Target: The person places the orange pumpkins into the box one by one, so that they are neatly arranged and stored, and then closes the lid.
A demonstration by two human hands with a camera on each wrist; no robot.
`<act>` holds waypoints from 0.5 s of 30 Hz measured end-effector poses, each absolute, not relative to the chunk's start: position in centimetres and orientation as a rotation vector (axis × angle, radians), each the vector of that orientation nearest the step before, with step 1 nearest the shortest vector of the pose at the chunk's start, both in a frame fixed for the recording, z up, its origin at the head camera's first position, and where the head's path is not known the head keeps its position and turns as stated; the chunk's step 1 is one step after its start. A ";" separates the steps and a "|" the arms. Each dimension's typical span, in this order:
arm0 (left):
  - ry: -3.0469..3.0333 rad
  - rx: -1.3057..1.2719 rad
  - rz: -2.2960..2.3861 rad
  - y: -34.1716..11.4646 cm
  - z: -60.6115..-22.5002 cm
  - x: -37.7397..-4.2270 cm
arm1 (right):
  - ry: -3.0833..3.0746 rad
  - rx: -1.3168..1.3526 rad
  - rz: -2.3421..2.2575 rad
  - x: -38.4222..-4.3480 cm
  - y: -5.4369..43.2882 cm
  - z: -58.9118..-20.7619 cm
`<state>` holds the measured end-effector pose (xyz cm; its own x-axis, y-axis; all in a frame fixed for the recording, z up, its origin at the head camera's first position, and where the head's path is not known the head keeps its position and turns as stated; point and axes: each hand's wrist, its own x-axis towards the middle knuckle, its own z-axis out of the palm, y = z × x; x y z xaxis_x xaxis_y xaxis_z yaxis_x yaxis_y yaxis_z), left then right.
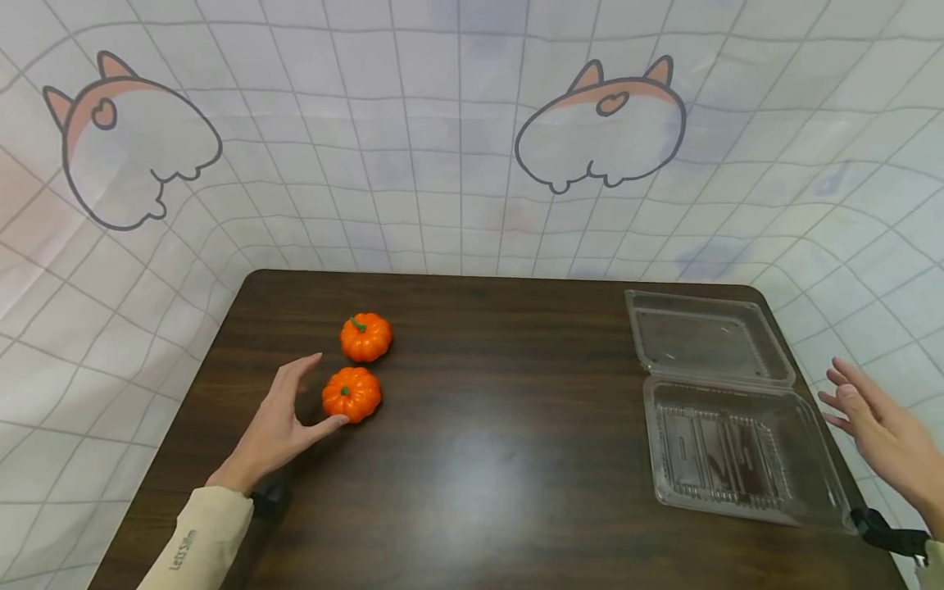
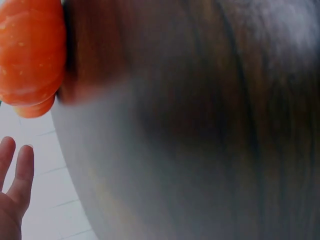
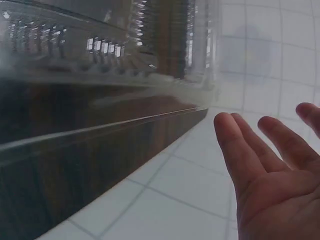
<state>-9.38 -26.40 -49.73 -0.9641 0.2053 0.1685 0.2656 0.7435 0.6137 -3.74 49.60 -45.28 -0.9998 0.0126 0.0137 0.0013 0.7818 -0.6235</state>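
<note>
Two small orange pumpkins with green stems sit on the left part of the table. My left hand (image 1: pixel 274 428) is spread beside the nearer pumpkin (image 1: pixel 351 394), its thumb tip right at the near edge and the other fingers standing off to the left. In the left wrist view that pumpkin (image 2: pixel 31 52) fills the upper left corner, above two raised fingers. Behind it is the farther pumpkin (image 1: pixel 365 337). Past the table's right edge, my right hand (image 1: pixel 881 434) hovers with fingers loosely extended, holding nothing, next to a clear plastic clamshell box (image 1: pixel 654 442).
The box lies unfolded at the table's right side, its lid (image 1: pixel 701 332) laid back toward the far edge. Its ribbed base is nearer me. A white grid-patterned cloth (image 1: pixel 457 188) with cartoon animals hangs around the dark wooden table (image 1: pixel 487 426).
</note>
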 end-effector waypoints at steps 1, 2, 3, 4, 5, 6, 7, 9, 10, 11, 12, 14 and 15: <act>-2.846 -0.375 -1.032 -26.4 -49.9 -9.4 | -2.964 -0.030 1.046 -3.7 49.7 -45.5; -2.842 -0.367 -1.041 -26.4 -50.1 -9.5 | -2.983 -0.057 1.051 -3.6 49.8 -45.8; -2.837 -0.360 -1.043 -26.4 -50.2 -9.5 | -2.999 -0.072 1.062 -3.6 49.9 -46.0; -2.834 -0.355 -1.046 -26.4 -50.4 -9.6 | -3.011 -0.083 1.074 -3.6 50.0 -46.1; -2.833 -0.348 -1.046 -26.4 -50.5 -9.6 | -3.023 -0.085 1.092 -3.5 50.2 -46.3; -2.832 -0.342 -1.048 -26.3 -50.6 -9.7 | -3.034 -0.079 1.119 -3.5 50.3 -46.5; -2.834 -0.337 -1.052 -26.3 -50.7 -9.7 | -3.048 -0.082 1.134 -3.5 50.4 -46.6; -2.843 -0.330 -1.061 -26.3 -51.0 -9.7 | -3.071 -0.098 1.143 -3.5 50.6 -46.9; -2.852 -0.326 -1.065 -26.2 -51.1 -9.7 | -3.089 -0.118 1.136 -3.4 50.6 -47.0; -2.859 -0.323 -1.071 -26.2 -51.2 -9.7 | -3.102 -0.130 1.139 -3.4 50.6 -47.1; -2.865 -0.320 -1.077 -26.1 -51.3 -9.7 | -3.115 -0.142 1.143 -3.4 50.6 -47.1; -2.874 -0.319 -1.083 -26.0 -51.5 -9.7 | -3.123 -0.178 1.149 -3.4 50.7 -47.3; -2.876 -0.318 -1.085 -26.0 -51.5 -9.7 | -3.122 -0.186 1.169 -3.4 50.7 -47.3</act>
